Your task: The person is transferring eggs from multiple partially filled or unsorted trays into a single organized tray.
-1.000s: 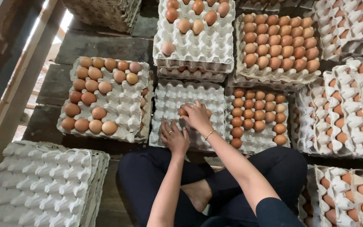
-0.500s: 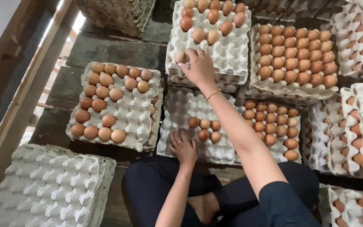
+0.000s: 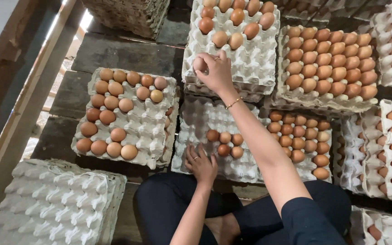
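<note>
One pale egg (image 3: pixel 200 64) sits pinched in the right hand (image 3: pixel 216 72) above the far tray (image 3: pixel 250 68) (partly filled); the left hand (image 3: pixel 200 164) rests flat, holding nothing, on the near tray (image 3: pixel 214 118).

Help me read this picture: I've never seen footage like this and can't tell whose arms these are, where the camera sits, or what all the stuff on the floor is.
There is no machine here. The camera is worn on a person's head and looks down, so both arms belong to that seated person. The right hand reaches forward and grips a pale egg at the near edge of a part-filled grey pulp tray. The left hand rests on the front edge of the nearer tray, which holds only five eggs. Around them, on dark wooden planks, lie more trays: one part-filled at left, full ones at right, and a stack of empty trays at lower left.
</note>
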